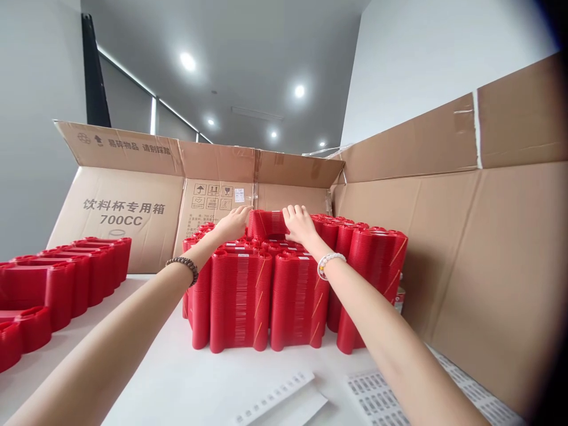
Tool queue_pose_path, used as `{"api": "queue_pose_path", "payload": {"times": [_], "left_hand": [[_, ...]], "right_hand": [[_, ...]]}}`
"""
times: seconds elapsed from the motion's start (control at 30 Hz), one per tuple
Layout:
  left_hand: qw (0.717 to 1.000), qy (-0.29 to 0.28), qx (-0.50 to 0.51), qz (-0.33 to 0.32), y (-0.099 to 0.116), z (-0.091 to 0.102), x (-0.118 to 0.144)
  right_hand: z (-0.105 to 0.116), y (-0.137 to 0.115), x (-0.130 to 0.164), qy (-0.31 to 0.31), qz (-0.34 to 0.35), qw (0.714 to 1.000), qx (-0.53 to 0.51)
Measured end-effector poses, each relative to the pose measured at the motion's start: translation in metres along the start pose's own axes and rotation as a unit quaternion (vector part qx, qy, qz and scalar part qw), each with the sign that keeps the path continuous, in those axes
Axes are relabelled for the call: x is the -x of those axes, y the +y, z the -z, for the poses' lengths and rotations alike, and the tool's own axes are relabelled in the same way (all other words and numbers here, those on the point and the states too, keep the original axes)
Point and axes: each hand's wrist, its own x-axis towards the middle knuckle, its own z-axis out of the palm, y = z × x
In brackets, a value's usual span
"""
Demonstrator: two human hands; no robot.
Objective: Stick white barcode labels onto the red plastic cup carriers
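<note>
Hands on the rear red stack, which sits behind the front stacks and just before the cardboard box: I read this as the pick-up step. Head view: left hand and right hand clasp its two ends, fingers curled over the top, both arms stretched straight forward. My next move, as I judge it, calls for a level lift clear of the neighbouring stacks.

Bare forearms — dark bead bracelet left, white bead bracelet right.

Both hands seemingly gripping a rear red stack.
</note>
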Motion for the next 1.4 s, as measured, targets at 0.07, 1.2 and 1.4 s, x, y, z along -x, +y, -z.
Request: {"api": "queue_pose_path", "payload": {"times": [0.07,1.2,1.4], "left_hand": [[1.0,-0.001,0.011,-0.005,0.002,-0.003,0.0],[0.997,-0.063,0.039,-0.009,0.011,-0.008,-0.006],[0.997,-0.066,0.036,-0.007,0.015,-0.007,-0.007]], "right_hand": [[-0.002,-0.001,0.0,-0.001,0.004,1.0,0.001],[-0.014,0.009,-0.001,-0.045,0.055,0.995,-0.062],[-0.012,0.015,0.0,-0.051,0.036,0.995,-0.077]]}}
